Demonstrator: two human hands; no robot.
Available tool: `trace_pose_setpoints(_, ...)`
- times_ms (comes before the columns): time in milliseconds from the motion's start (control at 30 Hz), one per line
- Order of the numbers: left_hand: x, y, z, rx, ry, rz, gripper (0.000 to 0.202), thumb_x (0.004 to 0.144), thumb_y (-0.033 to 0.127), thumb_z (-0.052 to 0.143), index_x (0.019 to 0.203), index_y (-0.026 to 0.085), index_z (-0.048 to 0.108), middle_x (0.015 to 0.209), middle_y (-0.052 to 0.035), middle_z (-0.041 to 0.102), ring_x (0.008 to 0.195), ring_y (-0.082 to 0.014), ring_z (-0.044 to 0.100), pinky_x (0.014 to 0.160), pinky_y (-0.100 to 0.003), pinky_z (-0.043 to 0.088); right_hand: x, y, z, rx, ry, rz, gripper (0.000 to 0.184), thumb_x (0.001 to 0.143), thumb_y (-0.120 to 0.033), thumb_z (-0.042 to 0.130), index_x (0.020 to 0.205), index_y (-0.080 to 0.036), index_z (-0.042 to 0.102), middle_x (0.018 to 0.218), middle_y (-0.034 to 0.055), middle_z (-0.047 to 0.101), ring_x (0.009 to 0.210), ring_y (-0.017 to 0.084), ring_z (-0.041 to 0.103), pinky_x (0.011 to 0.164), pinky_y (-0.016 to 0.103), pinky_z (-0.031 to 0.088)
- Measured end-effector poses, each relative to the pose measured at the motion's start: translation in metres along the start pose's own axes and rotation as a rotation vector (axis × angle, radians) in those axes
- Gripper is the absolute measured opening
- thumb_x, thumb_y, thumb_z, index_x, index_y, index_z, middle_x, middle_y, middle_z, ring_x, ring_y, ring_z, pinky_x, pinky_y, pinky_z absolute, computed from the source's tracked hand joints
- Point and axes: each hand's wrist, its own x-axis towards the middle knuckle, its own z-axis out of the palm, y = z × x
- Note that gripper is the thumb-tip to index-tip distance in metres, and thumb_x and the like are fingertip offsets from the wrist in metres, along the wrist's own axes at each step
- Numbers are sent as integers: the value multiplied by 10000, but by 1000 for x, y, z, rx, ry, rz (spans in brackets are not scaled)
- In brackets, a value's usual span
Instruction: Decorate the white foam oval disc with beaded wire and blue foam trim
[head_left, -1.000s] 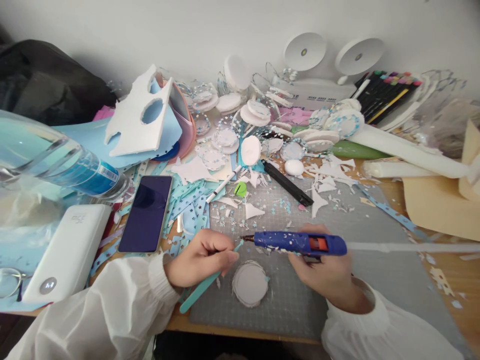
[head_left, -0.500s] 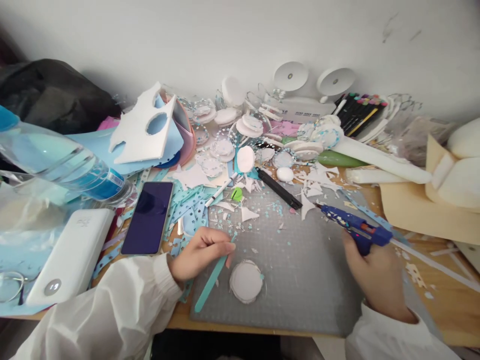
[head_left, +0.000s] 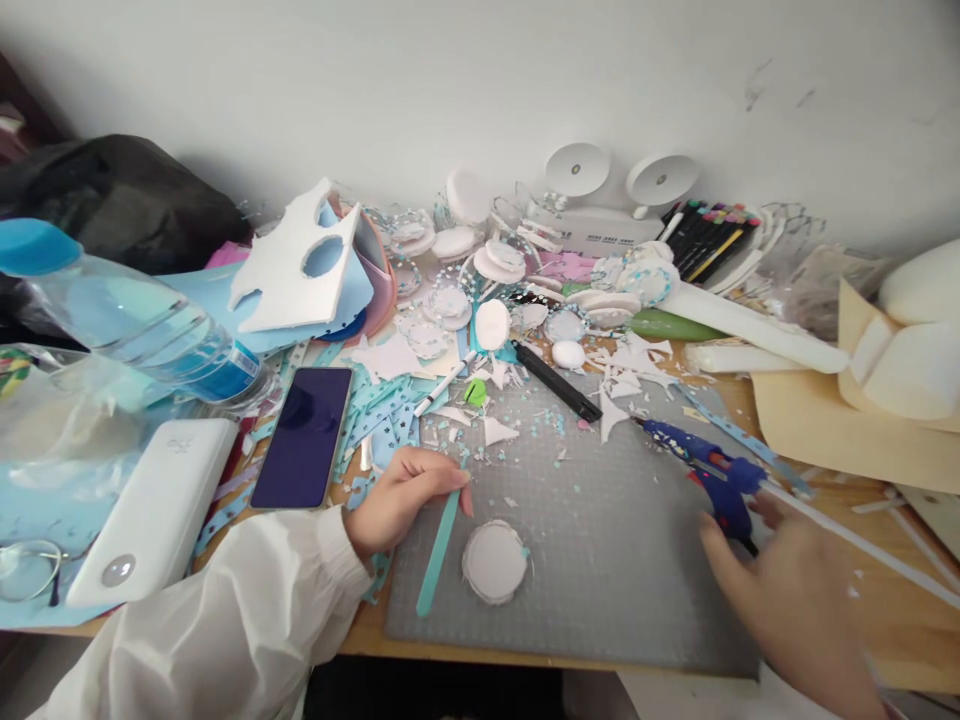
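Note:
Pinched between the thumb and fingers of my left hand (head_left: 412,500) is a teal strip (head_left: 440,555), slanting down toward me. Just right of it, a round white foam disc (head_left: 495,562) with a thin, ragged edge lies flat on the grey cutting mat (head_left: 600,590). A blue hot glue gun (head_left: 705,465) rests on the mat's right side, its nozzle pointing left and a long glue stick (head_left: 855,540) out of its back. My right hand (head_left: 787,590), somewhat blurred, is beside the gun's handle with thumb and fingers apart; some fingertips are partly behind the gun.
Foam scraps, a black utility knife (head_left: 556,382) and a white pen (head_left: 445,385) lie across the mat's far side. Foam discs with beaded trim (head_left: 450,300) are piled behind. On the left are a phone (head_left: 302,437), a power bank (head_left: 154,510) and a water bottle (head_left: 150,310).
My right hand has loosened from the glue gun and drawn back toward the lower right. The teal strip has swung a little more upright in my left hand. The view has shifted slightly.

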Motion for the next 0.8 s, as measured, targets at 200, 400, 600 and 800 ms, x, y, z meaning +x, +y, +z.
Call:
trace_pose_setpoints(200, 0, 2, 1, -32, 21, -34, 371, 792, 390, 614, 571, 124, 746, 442, 34, 291, 479, -105, 262, 521, -288, 184, -33, 11, -31, 185, -291, -237, 98, 849, -479, 575, 829, -383, 565, 634, 81, 677, 483, 285, 654, 417, 407, 497)
trace_pose_setpoints(400, 0, 4, 3, -93, 51, -22, 335, 783, 354, 615, 580, 123, 748, 429, 57, 225, 454, -89, 192, 497, -292, 134, 5, -110, -56, 379, -95, -706, 180, 957, -248, 485, 1054, -199, 628, 936, 89, 715, 853, 235, 698, 770, 388, 573)
trace_pose_setpoints(600, 1, 5, 8, -236, 96, -37, 415, 761, 329, 646, 430, 159, 461, 447, 71, 205, 462, -69, 166, 472, -274, 127, 32, -200, -37, 481, 70, -1138, 252, 948, -123, 486, 1120, -118, 668, 1011, 102, 726, 931, 220, 664, 802, 356, 561)
trace_pose_setpoints(800, 0, 2, 7, -177, 47, -18, 508, 851, 411, 599, 485, 179, 334, 483, 68, 230, 481, -71, 181, 471, -257, 163, 49, -204, -20, 548, 241, -1243, 279, 964, -105, 424, 1006, -100, 700, 949, 97, 746, 873, 195, 670, 785, 332, 574)
